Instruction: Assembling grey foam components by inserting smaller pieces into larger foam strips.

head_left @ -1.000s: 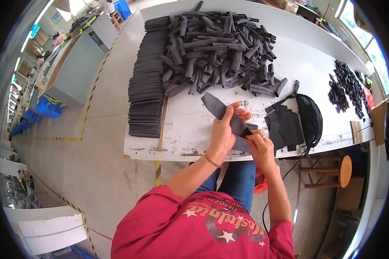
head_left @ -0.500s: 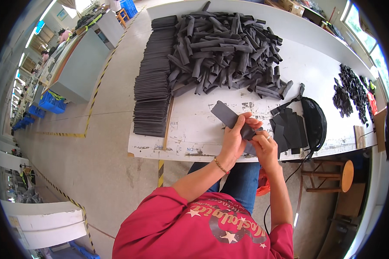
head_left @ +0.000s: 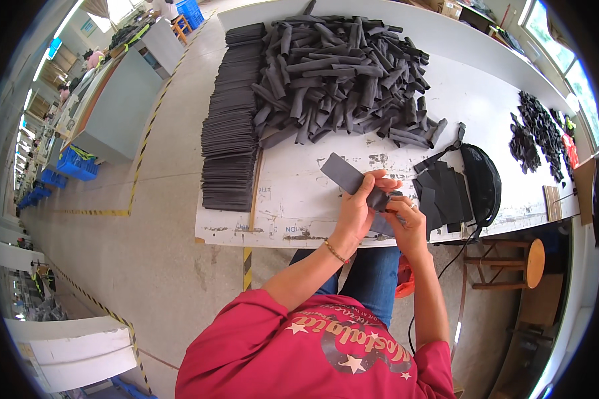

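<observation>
At the near edge of the white table (head_left: 293, 199), a dark grey strip (head_left: 349, 176) is pinched by the fingers of the left hand (head_left: 359, 209) and right hand (head_left: 406, 223). A large heap of rolled pieces (head_left: 343, 73) is already made, judging by its bulk; flat stacked strips (head_left: 227, 146) are left.

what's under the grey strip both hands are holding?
Under the grey strip held by the left hand and right hand lies the scuffed white table. More flat dark pieces lie beside it. The hands cover whatever lies directly beneath them.
</observation>
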`<action>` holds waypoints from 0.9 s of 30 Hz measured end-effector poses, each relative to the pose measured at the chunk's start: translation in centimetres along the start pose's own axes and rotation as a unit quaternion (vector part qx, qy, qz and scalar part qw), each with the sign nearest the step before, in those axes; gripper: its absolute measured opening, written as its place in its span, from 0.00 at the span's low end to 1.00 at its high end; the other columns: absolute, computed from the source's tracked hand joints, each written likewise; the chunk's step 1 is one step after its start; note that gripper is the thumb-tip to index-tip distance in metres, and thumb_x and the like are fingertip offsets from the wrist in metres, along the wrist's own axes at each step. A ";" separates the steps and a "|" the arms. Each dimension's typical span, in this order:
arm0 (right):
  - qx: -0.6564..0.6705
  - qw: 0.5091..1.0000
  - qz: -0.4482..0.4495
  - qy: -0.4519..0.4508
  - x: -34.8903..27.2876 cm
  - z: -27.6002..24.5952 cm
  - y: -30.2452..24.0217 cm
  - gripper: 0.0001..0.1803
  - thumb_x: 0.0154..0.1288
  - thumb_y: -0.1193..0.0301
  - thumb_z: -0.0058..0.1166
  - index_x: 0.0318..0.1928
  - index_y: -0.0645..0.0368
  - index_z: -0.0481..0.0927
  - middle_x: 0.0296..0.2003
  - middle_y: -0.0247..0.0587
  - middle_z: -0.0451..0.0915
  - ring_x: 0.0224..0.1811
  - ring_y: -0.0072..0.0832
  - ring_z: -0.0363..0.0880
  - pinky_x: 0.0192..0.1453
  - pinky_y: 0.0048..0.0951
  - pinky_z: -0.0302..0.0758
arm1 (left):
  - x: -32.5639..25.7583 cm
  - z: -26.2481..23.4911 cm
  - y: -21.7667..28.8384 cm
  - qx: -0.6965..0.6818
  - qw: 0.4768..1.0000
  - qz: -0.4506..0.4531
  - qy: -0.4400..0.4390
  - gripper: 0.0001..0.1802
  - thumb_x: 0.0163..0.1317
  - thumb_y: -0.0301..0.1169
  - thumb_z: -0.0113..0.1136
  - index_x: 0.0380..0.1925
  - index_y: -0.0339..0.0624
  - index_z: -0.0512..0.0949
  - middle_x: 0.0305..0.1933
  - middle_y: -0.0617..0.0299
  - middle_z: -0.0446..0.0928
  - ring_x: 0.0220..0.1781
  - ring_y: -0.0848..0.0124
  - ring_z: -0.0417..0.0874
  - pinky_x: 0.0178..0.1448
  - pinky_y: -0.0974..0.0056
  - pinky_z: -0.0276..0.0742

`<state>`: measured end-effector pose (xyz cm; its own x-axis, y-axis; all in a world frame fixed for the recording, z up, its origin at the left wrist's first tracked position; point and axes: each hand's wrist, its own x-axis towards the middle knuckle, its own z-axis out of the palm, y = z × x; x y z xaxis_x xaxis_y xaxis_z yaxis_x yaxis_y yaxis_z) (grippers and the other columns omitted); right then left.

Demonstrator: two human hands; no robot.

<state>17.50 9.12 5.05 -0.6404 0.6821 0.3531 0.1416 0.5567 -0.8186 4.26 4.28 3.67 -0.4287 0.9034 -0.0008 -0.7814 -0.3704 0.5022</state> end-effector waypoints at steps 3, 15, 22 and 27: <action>0.175 0.978 0.114 0.014 -0.4 0.6 -0.8 0.05 0.62 0.78 0.62 0.36 0.66 0.78 0.39 0.36 0.78 0.40 0.23 0.78 0.46 0.23 0.75 | 0.1 0.2 -0.2 0.014 1.000 0.003 0.025 0.18 0.74 0.39 0.50 0.51 0.33 0.75 0.45 0.49 0.83 0.52 0.54 0.83 0.62 0.53 0.76; 0.303 0.871 0.258 0.288 -0.5 0.8 -1.5 0.08 0.67 0.70 0.59 0.37 0.64 0.80 0.29 0.35 0.80 0.33 0.19 0.77 0.37 0.21 0.72 | 0.4 0.4 1.0 0.029 0.999 0.025 -0.006 0.20 0.73 0.39 0.51 0.53 0.33 0.73 0.51 0.45 0.81 0.62 0.52 0.77 0.71 0.53 0.67; 0.352 0.862 0.240 0.276 -0.7 -0.3 3.5 0.10 0.72 0.69 0.53 0.41 0.65 0.77 0.29 0.38 0.79 0.28 0.21 0.77 0.35 0.24 0.75 | 1.2 -1.0 2.2 0.006 0.996 0.083 -0.001 0.19 0.73 0.39 0.52 0.52 0.33 0.73 0.49 0.45 0.81 0.64 0.51 0.76 0.71 0.53 0.67; 0.288 0.931 0.188 0.122 -0.3 3.4 -1.3 0.10 0.64 0.76 0.61 0.44 0.67 0.77 0.37 0.39 0.80 0.37 0.20 0.78 0.43 0.23 0.75 | 0.6 0.6 1.6 0.040 0.999 0.006 -0.029 0.21 0.71 0.39 0.55 0.54 0.33 0.72 0.50 0.47 0.80 0.61 0.54 0.78 0.69 0.52 0.72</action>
<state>14.99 6.56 4.50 -0.4268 0.9039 0.0281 -0.1524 -0.0412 -0.9875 2.98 4.39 5.02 -0.4090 0.9109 0.0554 -0.7368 -0.3654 0.5688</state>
